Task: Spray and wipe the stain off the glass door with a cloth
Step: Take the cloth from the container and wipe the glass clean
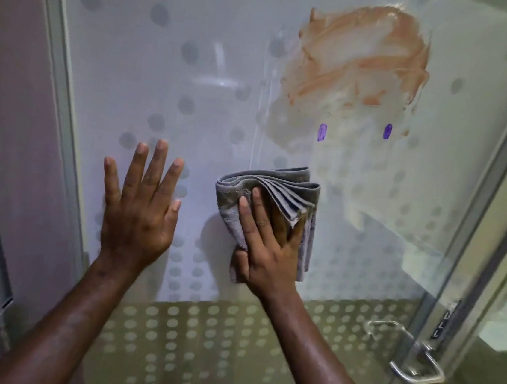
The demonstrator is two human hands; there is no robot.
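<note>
A glass door (134,63) with frosted dots fills the head view. A large smeared orange-brown stain (363,56) covers its upper right, with two small purple marks (322,132) just below it. My right hand (266,246) presses a folded grey cloth (280,191) flat against the glass, well below and left of the stain. To the left of the cloth, my left hand (139,208) lies flat on the glass with its fingers spread and nothing in it. No spray bottle is in view.
A metal door handle (415,362) sits at the lower right by the door's edge. A grey metal frame (59,93) runs down the left side, with a hinge (2,322) low on it. Floor shows through the lower glass.
</note>
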